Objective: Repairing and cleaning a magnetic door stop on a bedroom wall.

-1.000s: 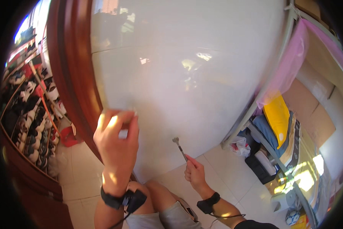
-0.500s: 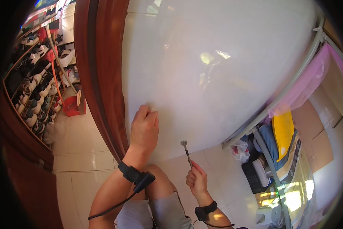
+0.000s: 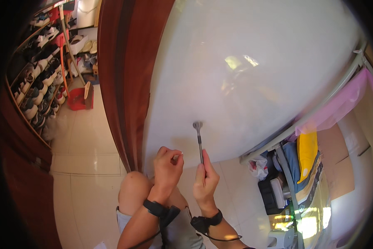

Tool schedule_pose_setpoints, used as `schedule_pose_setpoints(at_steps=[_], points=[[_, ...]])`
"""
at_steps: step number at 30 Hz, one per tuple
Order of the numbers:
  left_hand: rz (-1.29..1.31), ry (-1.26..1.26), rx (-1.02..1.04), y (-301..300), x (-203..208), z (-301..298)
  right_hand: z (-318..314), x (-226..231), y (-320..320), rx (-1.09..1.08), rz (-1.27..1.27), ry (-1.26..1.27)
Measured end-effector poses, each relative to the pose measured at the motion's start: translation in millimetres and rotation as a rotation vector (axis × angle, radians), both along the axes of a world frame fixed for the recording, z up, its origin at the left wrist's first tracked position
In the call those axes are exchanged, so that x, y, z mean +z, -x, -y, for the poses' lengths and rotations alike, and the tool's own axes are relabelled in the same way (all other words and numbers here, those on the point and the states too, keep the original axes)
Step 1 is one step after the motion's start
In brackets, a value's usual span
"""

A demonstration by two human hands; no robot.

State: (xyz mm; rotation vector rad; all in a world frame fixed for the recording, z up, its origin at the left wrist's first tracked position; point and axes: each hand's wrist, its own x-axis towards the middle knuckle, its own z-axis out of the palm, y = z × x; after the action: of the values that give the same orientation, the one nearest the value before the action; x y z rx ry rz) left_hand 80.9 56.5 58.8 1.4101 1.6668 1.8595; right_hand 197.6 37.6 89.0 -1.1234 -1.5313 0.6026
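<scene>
My right hand (image 3: pixel 206 182) is closed around the handle of a slim metal tool (image 3: pixel 200 143) with a flared head. The tool points upward, its head in front of the glossy white wall (image 3: pixel 236 103); whether it touches the wall I cannot tell. Close by on the left, my left hand (image 3: pixel 168 170) is closed in a pinch, with a small whitish scrap (image 3: pixel 180 155) just showing at the fingertips. Black bands with cables circle both wrists. My bent knee (image 3: pixel 134 186) is below the hands.
A dark red wooden door frame (image 3: pixel 126 83) borders the wall on the left. Beyond it stand a shoe rack (image 3: pixel 37 91) and a red dustpan (image 3: pixel 79 101). To the right, a metal frame (image 3: pixel 273 145) holds a yellow cloth (image 3: pixel 307 153), beside cardboard (image 3: pixel 338 166) and pink sheeting (image 3: pixel 340 103).
My left hand has come down and right, away from the wall. The tool in my right hand has risen, its head now in front of the wall. The view has shifted slightly.
</scene>
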Motion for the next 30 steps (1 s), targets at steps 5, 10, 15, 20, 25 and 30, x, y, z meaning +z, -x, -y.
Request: schedule_pose_setpoints(at_steps=[5,10,15,20,25,30], points=[[0.191,0.096,-0.113,-15.3,-16.8,3.0,-11.5,34.6,17.3,-0.005,-0.03,0.001],[0.175,0.088,-0.148,-17.4,-6.3,3.5,-12.3,12.7,11.0,0.013,0.031,-0.056],[-0.02,0.106,-0.113,-9.3,-22.3,5.9,-8.2,38.2,29.7,0.018,-0.187,0.116],[-0.004,0.153,-0.237,-26.2,-34.8,2.6,-10.9,24.4,20.7,0.082,-0.186,0.147],[-0.076,0.284,-0.3,-33.5,-37.3,1.6,-2.4,29.2,29.2,0.149,-0.266,0.183],[-0.134,0.323,-0.411,-40.5,-41.7,5.1,1.9,25.0,26.0,0.233,-0.347,0.236]])
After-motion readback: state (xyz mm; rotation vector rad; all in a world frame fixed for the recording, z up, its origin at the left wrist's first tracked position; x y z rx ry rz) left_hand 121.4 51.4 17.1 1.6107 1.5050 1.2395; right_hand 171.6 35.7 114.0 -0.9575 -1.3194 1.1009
